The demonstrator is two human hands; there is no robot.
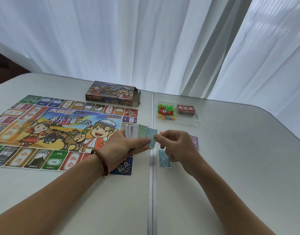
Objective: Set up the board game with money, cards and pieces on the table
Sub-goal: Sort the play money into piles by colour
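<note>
My left grip (122, 146) is curled round a fanned stack of paper money (132, 131) over the middle of the counter (230, 167), above the game board (52, 129), which is spread toward the left edge. My right grip (176, 145) pinches the blue 1000 note (152, 138) on top of that stack, thumb and forefinger closed on it. A second blue note (164, 160) and a purple note (195, 141) lie flat beneath that grip. The game box (112, 93) sits by the far edge. A clear tray (195, 119) with plastic pieces (166, 111) and red cards (186, 109) lies nearer the far right corner.
</note>
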